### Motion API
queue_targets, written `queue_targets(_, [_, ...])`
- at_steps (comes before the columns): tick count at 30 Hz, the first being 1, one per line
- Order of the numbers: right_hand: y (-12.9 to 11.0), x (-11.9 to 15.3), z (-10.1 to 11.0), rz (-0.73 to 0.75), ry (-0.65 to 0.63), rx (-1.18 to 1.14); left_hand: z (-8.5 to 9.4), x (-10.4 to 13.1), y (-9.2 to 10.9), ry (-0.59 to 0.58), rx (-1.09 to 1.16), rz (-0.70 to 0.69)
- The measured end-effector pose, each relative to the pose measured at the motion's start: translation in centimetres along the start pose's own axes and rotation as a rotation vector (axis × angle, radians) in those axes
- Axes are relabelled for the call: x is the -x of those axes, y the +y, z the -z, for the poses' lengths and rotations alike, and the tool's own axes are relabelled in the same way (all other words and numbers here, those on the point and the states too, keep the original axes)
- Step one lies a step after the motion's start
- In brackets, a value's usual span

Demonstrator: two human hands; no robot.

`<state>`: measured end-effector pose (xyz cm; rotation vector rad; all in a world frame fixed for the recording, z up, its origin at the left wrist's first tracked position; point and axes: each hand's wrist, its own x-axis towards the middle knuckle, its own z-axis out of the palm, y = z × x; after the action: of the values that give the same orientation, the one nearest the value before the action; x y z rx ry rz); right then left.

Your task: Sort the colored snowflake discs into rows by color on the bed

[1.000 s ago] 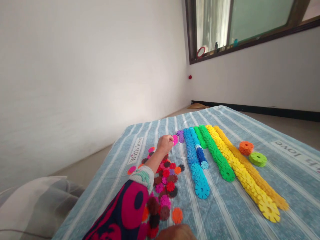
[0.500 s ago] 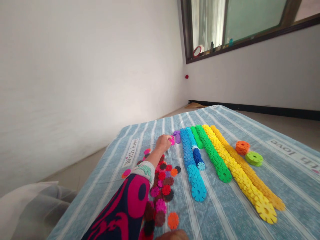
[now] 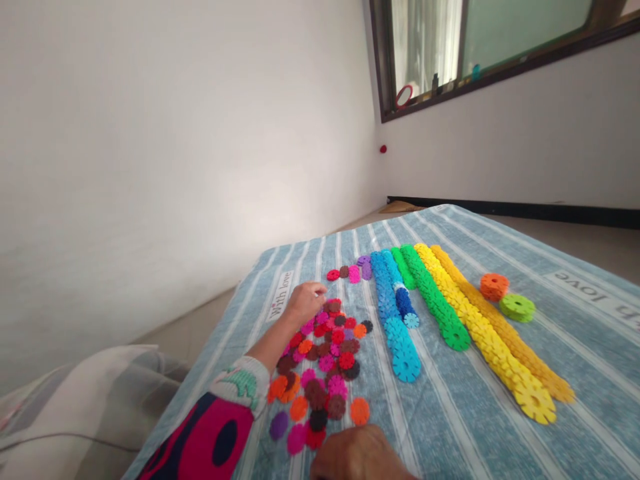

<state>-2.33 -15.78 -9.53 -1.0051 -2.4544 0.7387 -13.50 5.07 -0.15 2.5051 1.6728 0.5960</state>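
My left hand is over the far left side of a heap of notched plastic discs in red, brown, pink, orange and black. Its fingers are loosely bent, with a small gap at the tips, and no disc shows in them. Beyond it lie a red disc, a brown disc and a pink disc, beside a few purple discs. My right hand is at the bottom edge, knuckles up, close to an orange disc; its fingers are hidden.
Overlapping rows of blue discs, green discs and yellow discs run down the striped cloth. An orange stack and a lime stack stand at right. A white wall rises behind.
My left hand has let go of the pink disc beside the purple ones and moved back left to the heap. My right hand shows more at the bottom. The view has shifted slightly.
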Motion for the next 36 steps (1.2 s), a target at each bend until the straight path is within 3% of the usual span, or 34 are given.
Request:
queue_targets(3, [0.2,0.4,0.7,0.045,-0.020,0.016,2.1,3.9,-1.0,-0.021,-0.020,-0.019])
queue_targets(7, [-0.5,1.3,1.6,0.009,0.034,-0.007,4.1,9.3,-2.3,-0.035,0.018,0.054])
queue_targets(12, [-1.7,2.4,2.7,0.005,0.126,-0.011,5.4,15.2,-2.7,-0.093,0.077,0.225])
queue_targets(16, [-1.9,2.9,2.9,0.017,0.169,-0.023,5.9,18.4,-1.9,-0.191,0.091,0.270])
queue_targets(22, [-1.9,3.0,2.9,0.025,0.187,-0.067,5.5,20.2,-0.5,-0.230,0.095,0.279])
queue_targets(36, [-2.1,3.2,3.2,0.017,0.162,-0.048,5.4,20.7,0.2,-0.209,0.123,0.288])
